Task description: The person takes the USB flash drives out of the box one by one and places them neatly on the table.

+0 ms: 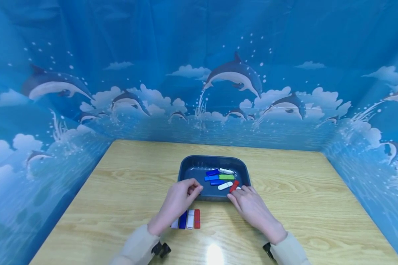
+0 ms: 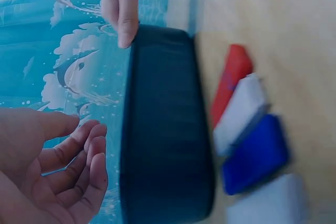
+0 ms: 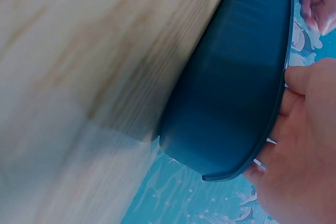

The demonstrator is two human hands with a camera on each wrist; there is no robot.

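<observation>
A dark blue tray (image 1: 199,162) holds several USB flash drives: blue ones, a green one (image 1: 226,177), white ones (image 1: 225,186) and a red one (image 1: 234,186). My left hand (image 1: 182,193) hovers at the tray's front left corner. Its fingers are loosely curled, with nothing visible between them in the left wrist view. My right hand (image 1: 252,206) reaches over the front right rim, beside the red drive. The rim hides its fingertips in the right wrist view, so I cannot tell whether they hold anything. In front of the tray, partly behind the left wrist, white, blue and red drives (image 1: 197,219) lie side by side.
The tray stands on a wood-grain table (image 1: 292,176). Behind and beside the table hangs a blue curtain (image 1: 172,44) printed with dolphins. Dark straps with black clips (image 1: 161,249) sit at the wrists.
</observation>
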